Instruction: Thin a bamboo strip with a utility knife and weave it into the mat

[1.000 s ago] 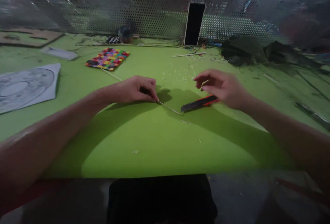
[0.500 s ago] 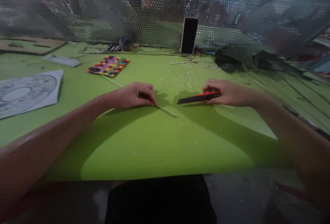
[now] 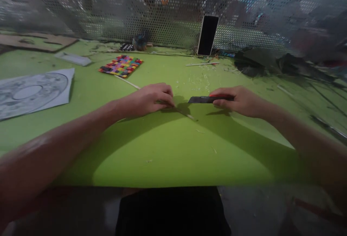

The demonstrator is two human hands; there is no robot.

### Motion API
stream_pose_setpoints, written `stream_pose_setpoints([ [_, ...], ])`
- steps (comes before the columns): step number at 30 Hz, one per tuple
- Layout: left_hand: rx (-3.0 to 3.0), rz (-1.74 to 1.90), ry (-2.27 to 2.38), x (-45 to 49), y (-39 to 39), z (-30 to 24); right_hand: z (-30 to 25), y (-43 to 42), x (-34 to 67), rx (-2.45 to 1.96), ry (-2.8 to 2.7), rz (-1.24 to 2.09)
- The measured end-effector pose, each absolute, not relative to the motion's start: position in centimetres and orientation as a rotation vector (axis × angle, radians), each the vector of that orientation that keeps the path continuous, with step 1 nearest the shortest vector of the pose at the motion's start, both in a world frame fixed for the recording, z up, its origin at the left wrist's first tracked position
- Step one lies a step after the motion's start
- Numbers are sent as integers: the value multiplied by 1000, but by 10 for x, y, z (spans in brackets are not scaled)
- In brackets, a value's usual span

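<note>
Knife (image 3: 207,99) nearer left hand (image 3: 155,97), blade (image 3: 194,99) beyond right hand (image 3: 242,101)

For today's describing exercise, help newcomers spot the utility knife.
Above the green tabletop, find the right hand. It holds the utility knife, tip toward the left hand. Its dark blade and red trim distinguish it from the pale, thin stick.

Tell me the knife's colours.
The knife is dark with some red, best seen in the head view.
</note>
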State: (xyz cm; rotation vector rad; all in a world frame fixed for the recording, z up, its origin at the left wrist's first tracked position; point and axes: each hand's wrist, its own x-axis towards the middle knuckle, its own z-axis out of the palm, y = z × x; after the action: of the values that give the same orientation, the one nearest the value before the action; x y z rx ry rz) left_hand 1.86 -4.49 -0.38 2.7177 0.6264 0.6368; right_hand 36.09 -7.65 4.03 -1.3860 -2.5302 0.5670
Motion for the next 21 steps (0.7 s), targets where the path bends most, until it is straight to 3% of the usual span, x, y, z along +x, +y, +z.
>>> stream_pose_setpoints([
  [9, 2735, 569, 592, 23, -55, 3, 44, -63, 337, -947, -2928, 550],
  [21, 2610, 641, 652, 27, -52, -4, 14, -72, 328, -657, -2877, 149],
])
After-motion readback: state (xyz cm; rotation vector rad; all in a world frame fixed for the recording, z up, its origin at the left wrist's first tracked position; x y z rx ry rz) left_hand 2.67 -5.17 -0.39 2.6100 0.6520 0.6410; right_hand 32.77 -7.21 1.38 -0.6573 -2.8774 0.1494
